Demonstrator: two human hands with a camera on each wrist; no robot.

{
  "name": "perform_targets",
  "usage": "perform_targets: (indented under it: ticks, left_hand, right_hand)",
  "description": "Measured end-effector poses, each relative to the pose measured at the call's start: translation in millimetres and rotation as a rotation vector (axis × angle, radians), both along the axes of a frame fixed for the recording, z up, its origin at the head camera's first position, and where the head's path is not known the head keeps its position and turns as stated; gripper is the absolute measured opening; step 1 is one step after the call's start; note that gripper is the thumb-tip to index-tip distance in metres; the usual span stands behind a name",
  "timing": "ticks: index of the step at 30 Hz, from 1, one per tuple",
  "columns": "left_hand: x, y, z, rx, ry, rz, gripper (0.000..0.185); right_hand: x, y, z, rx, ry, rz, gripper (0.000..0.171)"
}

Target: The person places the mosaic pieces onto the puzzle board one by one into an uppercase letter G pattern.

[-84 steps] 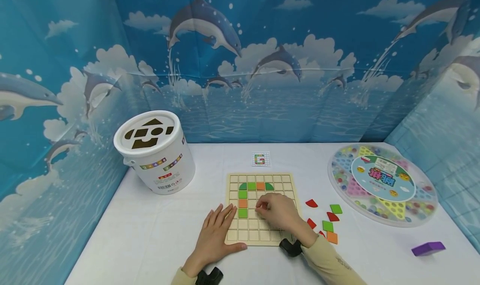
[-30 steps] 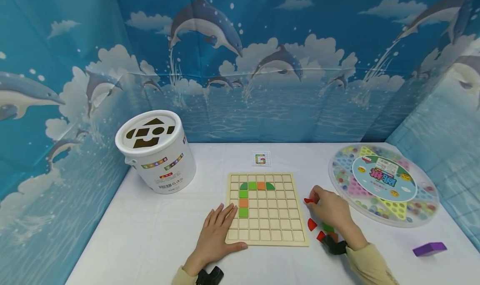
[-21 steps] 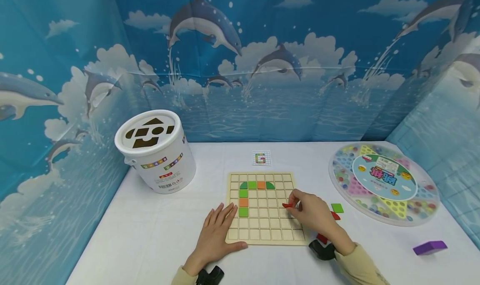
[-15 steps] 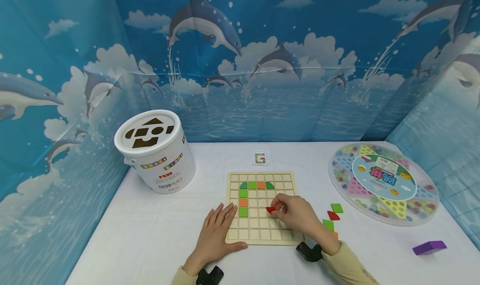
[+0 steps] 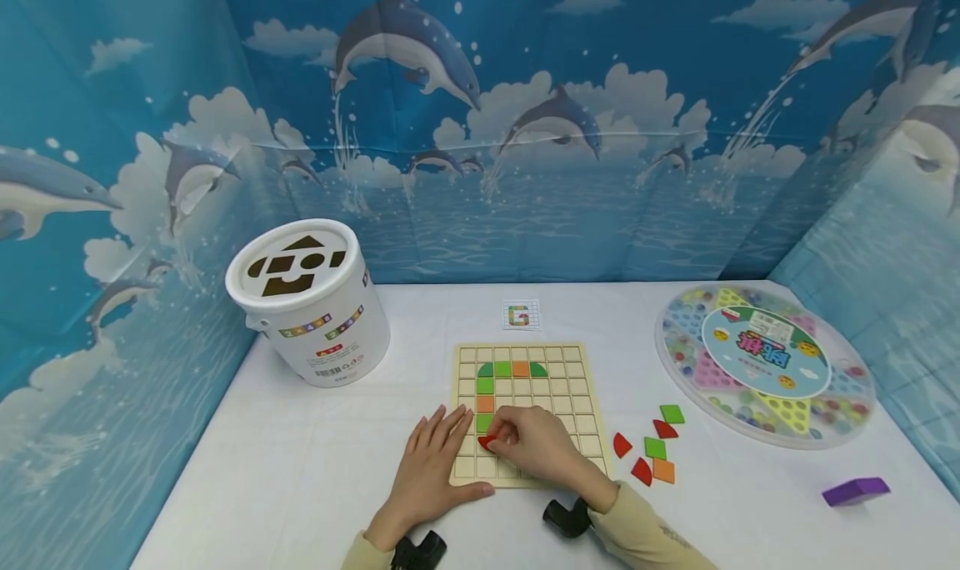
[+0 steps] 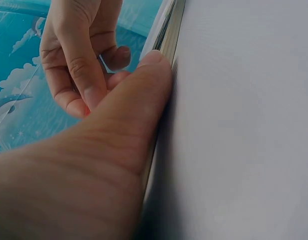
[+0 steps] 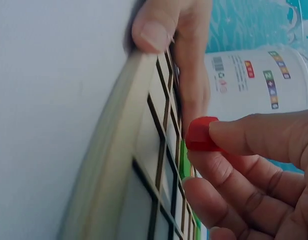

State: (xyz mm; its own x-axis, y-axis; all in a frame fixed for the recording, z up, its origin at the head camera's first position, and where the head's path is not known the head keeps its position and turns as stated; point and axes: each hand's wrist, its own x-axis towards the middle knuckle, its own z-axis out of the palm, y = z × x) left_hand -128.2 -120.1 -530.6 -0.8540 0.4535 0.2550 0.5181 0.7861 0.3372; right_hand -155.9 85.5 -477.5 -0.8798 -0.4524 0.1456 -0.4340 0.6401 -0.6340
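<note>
Red piece (image 5: 485, 443): pinched between the right hand's (image 5: 536, 443) thumb and fingers, over the board (image 5: 561, 387), just on the near side of the column's lowest green square (image 5: 483, 423).
Left hand (image 5: 429, 474): fingers straight, at the board's left edge, thumb by its near edge.
Loose pieces (image 5: 655, 448): three red, two green, one orange, right of the board.
Farther back: card (image 5: 521, 314), bucket (image 5: 333, 349) left, game disc (image 5: 767, 355) right.

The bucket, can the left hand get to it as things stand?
Probably yes: the left hand rests spread at the board's edge, and nothing visible stands between it and the bucket.
</note>
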Motion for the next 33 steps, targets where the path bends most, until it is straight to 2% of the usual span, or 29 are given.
perform_targets:
  ticks: [7, 17, 24, 33]
  left_hand:
    - [1.4, 0.2, 1.7, -0.003, 0.01, -0.002, 0.098]
    - [1.3, -0.1, -0.1, 0.002, 0.005, 0.001, 0.098]
    - [1.1, -0.2, 0.1, -0.007, -0.003, 0.005, 0.098]
    - [0.0, 0.6, 0.3, -0.009, -0.002, 0.004, 0.097]
  right_hand:
    - [3.6, -8.2, -5.2, 0.009, -0.034, -0.003, 0.01]
    - [3.1, -8.3, -7.6, 0.046, 0.002, -0.05, 0.019]
    - [4.3, -8.0, -5.7, 0.077, 0.01, -0.028, 0.021]
    - [0.3, -9.6, -7.1, 0.101, 0.064, -0.052, 0.018]
